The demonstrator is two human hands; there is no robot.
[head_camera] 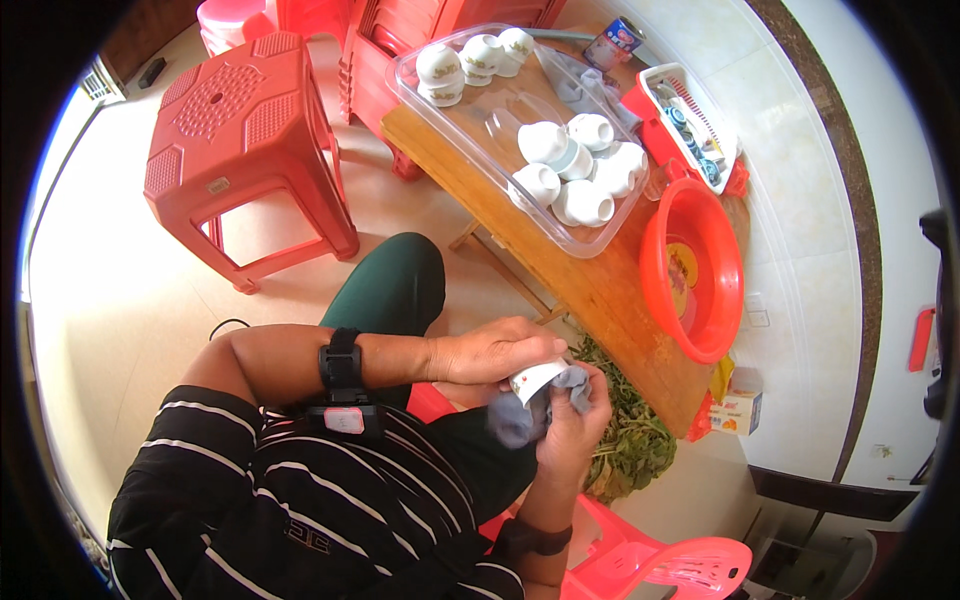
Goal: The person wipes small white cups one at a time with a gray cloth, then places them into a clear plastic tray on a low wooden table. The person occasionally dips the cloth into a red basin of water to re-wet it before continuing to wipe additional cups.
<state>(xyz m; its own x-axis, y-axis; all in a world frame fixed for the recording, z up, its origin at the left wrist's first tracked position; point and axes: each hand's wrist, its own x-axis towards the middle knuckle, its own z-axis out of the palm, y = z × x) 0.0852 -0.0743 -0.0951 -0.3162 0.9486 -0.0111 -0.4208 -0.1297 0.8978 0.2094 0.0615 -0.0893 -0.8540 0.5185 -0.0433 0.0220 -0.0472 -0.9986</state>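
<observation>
My left hand [502,351] holds a small white porcelain cup [534,381] with a red mark from above, over my lap. My right hand [577,424] grips a grey cloth [517,420], part of which is tucked over the cup's rim; the rest hangs below it. Beyond my hands, a clear plastic tray [480,161] lies on a wooden table [540,255]. At its near end several white cups [586,204] lie in a cluster, some tilted. At its far end stand stacked white cups with gold marks [439,66]. My fingers partly hide the cup and cloth.
A red plastic basin [731,277] stands at the table's right edge. Behind it are a red-and-white box of small items [645,97], a can [613,45] and another grey cloth [574,82]. A red stool [225,105] stands left; leafy greens [630,442] lie beneath the table, near a pink chair [660,562].
</observation>
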